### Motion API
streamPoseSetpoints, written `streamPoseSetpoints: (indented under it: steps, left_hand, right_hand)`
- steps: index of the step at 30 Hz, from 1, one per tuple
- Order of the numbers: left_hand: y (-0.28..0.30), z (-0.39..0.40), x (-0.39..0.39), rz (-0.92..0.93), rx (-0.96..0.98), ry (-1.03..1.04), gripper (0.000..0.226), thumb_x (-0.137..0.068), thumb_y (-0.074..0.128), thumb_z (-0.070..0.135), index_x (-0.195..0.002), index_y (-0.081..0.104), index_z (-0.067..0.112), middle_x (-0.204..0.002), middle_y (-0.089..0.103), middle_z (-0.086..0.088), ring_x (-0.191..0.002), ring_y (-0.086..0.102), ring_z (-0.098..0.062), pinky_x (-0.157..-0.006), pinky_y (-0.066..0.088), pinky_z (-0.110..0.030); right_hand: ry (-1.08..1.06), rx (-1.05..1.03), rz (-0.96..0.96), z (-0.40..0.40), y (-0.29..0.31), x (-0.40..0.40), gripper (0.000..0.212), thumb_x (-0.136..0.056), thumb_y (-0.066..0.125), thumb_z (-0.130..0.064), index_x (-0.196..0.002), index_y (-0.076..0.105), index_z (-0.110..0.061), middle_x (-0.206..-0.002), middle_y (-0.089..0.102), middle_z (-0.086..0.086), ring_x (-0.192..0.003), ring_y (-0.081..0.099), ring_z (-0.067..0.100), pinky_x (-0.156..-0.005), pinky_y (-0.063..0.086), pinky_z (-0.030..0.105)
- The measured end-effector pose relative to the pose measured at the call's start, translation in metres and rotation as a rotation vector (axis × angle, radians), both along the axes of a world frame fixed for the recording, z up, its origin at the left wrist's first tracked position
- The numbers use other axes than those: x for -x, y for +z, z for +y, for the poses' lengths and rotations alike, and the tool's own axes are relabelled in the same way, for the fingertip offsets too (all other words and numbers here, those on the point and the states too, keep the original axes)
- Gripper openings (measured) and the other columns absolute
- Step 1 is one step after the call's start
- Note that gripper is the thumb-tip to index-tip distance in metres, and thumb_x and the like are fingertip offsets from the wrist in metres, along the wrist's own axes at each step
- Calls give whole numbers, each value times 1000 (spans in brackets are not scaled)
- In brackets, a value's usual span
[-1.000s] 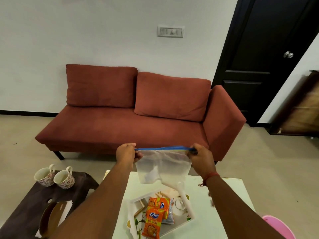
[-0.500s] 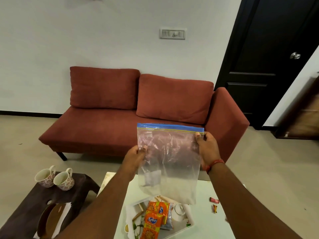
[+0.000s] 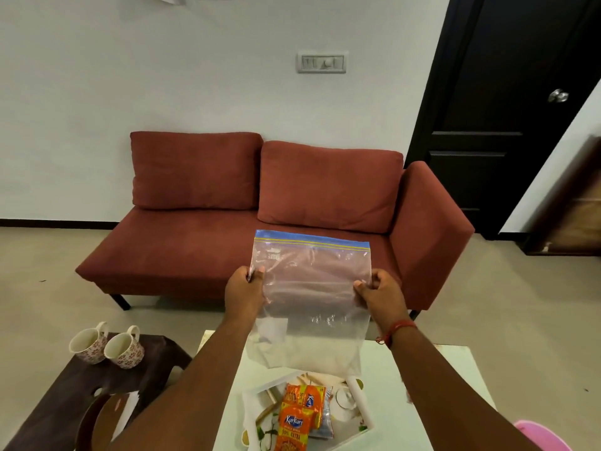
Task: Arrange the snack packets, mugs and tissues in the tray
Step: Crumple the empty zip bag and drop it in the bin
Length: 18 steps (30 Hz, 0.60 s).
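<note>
I hold a clear zip bag (image 3: pixel 312 288) with a blue seal strip upright in front of me. My left hand (image 3: pixel 244 292) pinches its left edge and my right hand (image 3: pixel 379 292) pinches its right edge. Below it, a white tray (image 3: pixel 359 405) sits on the white table (image 3: pixel 432 369). In the tray lie orange snack packets (image 3: pixel 297 418) and a white mug (image 3: pixel 344 397), partly hidden by the packets. Two flower-patterned mugs (image 3: pixel 107 345) stand on a dark side table (image 3: pixel 48 408) at the left.
A red sofa (image 3: pixel 260 222) stands against the wall behind the table. White tissues (image 3: pixel 126 408) in a brown holder lie on the dark side table. A pink object (image 3: pixel 543 434) shows at the bottom right. A black door (image 3: pixel 507 109) is at the right.
The bag went from being stretched flat by its seal to hanging upright. My hands have slid down to its side edges and moved a little apart.
</note>
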<state>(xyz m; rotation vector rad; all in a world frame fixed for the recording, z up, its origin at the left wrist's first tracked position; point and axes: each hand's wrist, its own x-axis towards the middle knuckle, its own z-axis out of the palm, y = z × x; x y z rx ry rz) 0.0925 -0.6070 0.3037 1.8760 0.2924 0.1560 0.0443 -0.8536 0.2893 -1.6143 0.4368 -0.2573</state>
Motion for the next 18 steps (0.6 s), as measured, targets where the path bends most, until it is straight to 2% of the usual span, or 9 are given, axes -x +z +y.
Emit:
streamPoseSetpoints:
  steps: [2, 5, 7, 8, 10, 12, 14, 16, 18]
  left_hand:
    - [6, -1, -1, -23, -5, 29, 24, -100, 52, 24, -88, 54, 4, -66, 56, -10, -39, 51, -6, -32, 35, -16]
    - [7, 0, -4, 4, 173, 21, 14, -101, 51, 23, -114, 54, 19, -89, 64, -8, -56, 54, -13, -38, 44, -20]
    - [8, 5, -7, 33, 427, -59, 41, -98, 54, 11, -130, 46, 35, -92, 64, -5, -62, 56, -15, -51, 51, -28]
    - [8, 8, -10, 45, 532, -120, 54, -94, 55, 1, -134, 44, 36, -94, 66, -5, -68, 57, -18, -59, 51, -32]
    - [8, 15, -13, 58, 610, -272, 67, -82, 55, -15, -136, 49, 25, -105, 68, -5, -82, 61, -21, -68, 52, -34]
    - [6, 21, -17, 83, 495, -393, 70, -75, 57, -20, -134, 54, 17, -112, 69, -8, -86, 64, -19, -68, 55, -33]
    - [5, 26, -20, 91, 306, -420, 66, -72, 64, -18, -129, 58, 15, -118, 67, -15, -89, 65, -19, -75, 58, -36]
    - [6, 29, -23, 55, 109, -397, 54, -78, 70, -12, -125, 60, 13, -122, 65, -16, -101, 64, -23, -92, 55, -41]
    - [7, 30, -26, -24, -117, -360, 33, -85, 70, 0, -115, 66, 13, -116, 63, -11, -100, 65, -26, -90, 54, -36]
  right_hand:
    - [-66, 106, -24, 1, 3, -2, 14, -89, 66, -5, -92, 58, -16, -86, 71, 13, -66, 61, 19, -68, 56, 37]
    - [-122, 20, -59, 5, 7, -4, 27, -89, 67, -12, -113, 55, -16, -89, 71, 9, -73, 65, 20, -74, 55, 39]
    - [-39, -130, -92, 4, 10, -4, 45, -89, 68, -11, -128, 47, -21, -96, 70, 7, -80, 66, 19, -79, 56, 43]
    - [22, -170, -109, 2, 12, -3, 53, -88, 67, -6, -132, 44, -24, -103, 70, 7, -86, 66, 18, -82, 55, 42]
    - [147, -172, -119, -2, 13, -2, 65, -84, 67, 6, -136, 43, -24, -117, 66, 6, -100, 66, 16, -92, 53, 38]
    - [215, -69, -83, -5, 14, -2, 67, -80, 71, 7, -137, 48, -19, -126, 63, 3, -111, 63, 16, -100, 51, 36]
    - [204, 160, -51, -6, 14, -4, 63, -78, 76, 1, -135, 53, -13, -127, 61, 7, -116, 61, 20, -105, 47, 39]
    - [173, 423, -16, -5, 15, -6, 54, -77, 77, -3, -128, 60, -11, -118, 61, 9, -107, 62, 22, -102, 47, 33]
    - [120, 600, 0, -3, 23, -6, 37, -83, 71, -4, -119, 67, -9, -108, 60, 7, -96, 62, 20, -94, 47, 26]
